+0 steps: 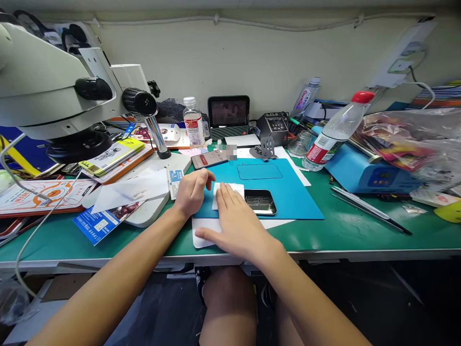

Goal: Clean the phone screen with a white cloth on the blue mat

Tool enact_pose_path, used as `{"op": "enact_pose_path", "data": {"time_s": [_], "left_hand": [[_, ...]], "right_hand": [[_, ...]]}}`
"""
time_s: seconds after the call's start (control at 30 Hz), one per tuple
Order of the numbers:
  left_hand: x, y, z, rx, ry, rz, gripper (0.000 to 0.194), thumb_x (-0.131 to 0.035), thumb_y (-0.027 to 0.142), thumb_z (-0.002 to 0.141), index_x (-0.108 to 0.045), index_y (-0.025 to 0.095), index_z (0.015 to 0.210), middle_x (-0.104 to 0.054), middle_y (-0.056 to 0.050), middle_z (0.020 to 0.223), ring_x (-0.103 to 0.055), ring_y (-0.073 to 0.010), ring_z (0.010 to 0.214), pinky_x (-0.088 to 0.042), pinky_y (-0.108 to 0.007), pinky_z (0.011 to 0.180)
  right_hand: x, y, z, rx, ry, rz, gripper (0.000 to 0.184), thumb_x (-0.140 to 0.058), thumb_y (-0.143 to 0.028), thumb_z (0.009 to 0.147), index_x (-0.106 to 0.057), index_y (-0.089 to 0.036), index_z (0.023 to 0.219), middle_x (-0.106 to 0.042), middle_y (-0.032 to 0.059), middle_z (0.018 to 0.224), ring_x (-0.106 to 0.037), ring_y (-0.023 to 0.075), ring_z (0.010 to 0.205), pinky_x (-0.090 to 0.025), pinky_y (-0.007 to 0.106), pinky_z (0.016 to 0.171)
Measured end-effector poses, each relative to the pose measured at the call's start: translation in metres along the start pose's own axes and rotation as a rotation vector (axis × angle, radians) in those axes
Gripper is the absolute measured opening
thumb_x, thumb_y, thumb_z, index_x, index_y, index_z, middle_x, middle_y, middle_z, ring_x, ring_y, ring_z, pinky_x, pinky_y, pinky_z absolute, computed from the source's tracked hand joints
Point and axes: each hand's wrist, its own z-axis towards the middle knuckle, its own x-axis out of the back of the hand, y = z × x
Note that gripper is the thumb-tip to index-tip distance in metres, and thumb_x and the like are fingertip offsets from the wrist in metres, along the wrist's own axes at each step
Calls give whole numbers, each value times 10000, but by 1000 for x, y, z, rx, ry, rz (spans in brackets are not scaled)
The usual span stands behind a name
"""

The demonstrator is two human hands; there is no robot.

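Note:
My right hand (237, 226) lies flat with fingers stretched out, pressing on a white wipe or folded paper (239, 188). To its right shows a glossy black rectangular panel with rounded corners (264, 202), like a phone screen or phone body; its left part is hidden by the wipe and the hand. Both rest on a blue mat (298, 202) with a thin rounded outline (260, 171) near its middle. My left hand (192, 192) hovers at the mat's left edge with its fingers curled; what they hold, if anything, is hidden. Just behind it lies a phone with a lit screen (209, 158).
A microscope (39, 86) overhangs the left side. Bottles (194, 122), including a red-capped one (336, 132), stand behind the mat. Tweezers (369, 209) lie right of it, near a blue device (376, 166). A small screen (229, 111) stands against the wall.

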Motion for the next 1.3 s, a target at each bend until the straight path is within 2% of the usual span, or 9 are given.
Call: {"op": "enact_pose_path", "data": {"time_s": [0.1, 0.2, 0.3, 0.4, 0.5, 0.57, 0.8, 1.03, 1.3], "left_hand": [[1, 0, 1, -2, 7, -20, 519, -233, 447, 1039, -620, 200, 798, -610, -20, 649, -561, -167, 640, -438, -325, 661], [2, -1, 1, -7, 5, -23, 543, -227, 448, 1044, -632, 198, 783, -619, -25, 655, -569, -166, 646, -449, -322, 657], [3, -2, 2, -3, -2, -14, 558, -222, 454, 1046, -640, 196, 781, -623, -30, 655, -579, -167, 651, -456, -320, 646], [3, -3, 2, 4, -18, -3, 571, -211, 477, 1044, -644, 197, 797, -625, -30, 661, -582, -168, 652, -453, -319, 639], [3, -3, 1, 5, -25, 5, 576, -211, 489, 1042, -643, 196, 799, -623, -25, 656, -583, -165, 648, -448, -315, 635], [3, -2, 0, 10, -27, 9, 576, -212, 493, 1041, -640, 195, 796, -624, -24, 654, -584, -165, 648, -446, -315, 635], [3, -3, 1, 28, -38, -22, 553, -221, 469, 1041, -629, 193, 789, -626, -27, 660, -576, -169, 651, -435, -318, 647], [3, -3, 1, 37, -59, -15, 554, -221, 460, 1042, -639, 190, 798, -626, -24, 668, -581, -167, 655, -426, -318, 639], [2, -2, 2, 37, -50, -10, 566, -226, 476, 1037, -641, 194, 776, -639, -27, 652, -586, -168, 636, -437, -320, 622]], "right_hand": [[-1, 7, -33, 22, -24, -55, 1114, -331, -831, 862, -203, 16, 1573, -87, 223, 1653, -77, 342, 1542, -165, 516, 1247], [3, 32, -53, -25, -20, -130, 1045, -304, -791, 899, -196, -8, 1584, -111, 203, 1659, -102, 333, 1541, -192, 532, 1240], [10, 59, -44, -106, 24, -173, 1086, -311, -821, 875, -198, -5, 1584, -145, 230, 1652, -126, 353, 1535, -216, 555, 1229], [20, 73, -14, -119, 7, -132, 1090, -312, -843, 858, -218, -40, 1588, -146, 227, 1655, -123, 367, 1531, -222, 568, 1220], [26, 73, 8, -95, -53, -80, 1087, -261, -849, 865, -261, -24, 1573, -150, 235, 1652, -114, 363, 1533, -187, 553, 1230], [26, 69, 4, -104, -54, -85, 1104, -251, -852, 864, -265, 2, 1564, -144, 242, 1651, -108, 351, 1536, -168, 529, 1239], [11, 64, -70, -105, 4, -166, 1004, -295, -776, 916, -139, -64, 1607, -80, 166, 1672, -59, 318, 1542, -173, 536, 1242], [26, 76, -23, -197, -8, -127, 1066, -253, -815, 893, -258, 16, 1561, -123, 247, 1653, -88, 336, 1539, -192, 531, 1233], [10, 66, -64, -78, 42, -170, 969, -267, -754, 935, -144, -66, 1606, -84, 192, 1670, -10, 313, 1542, -175, 559, 1235]]}}
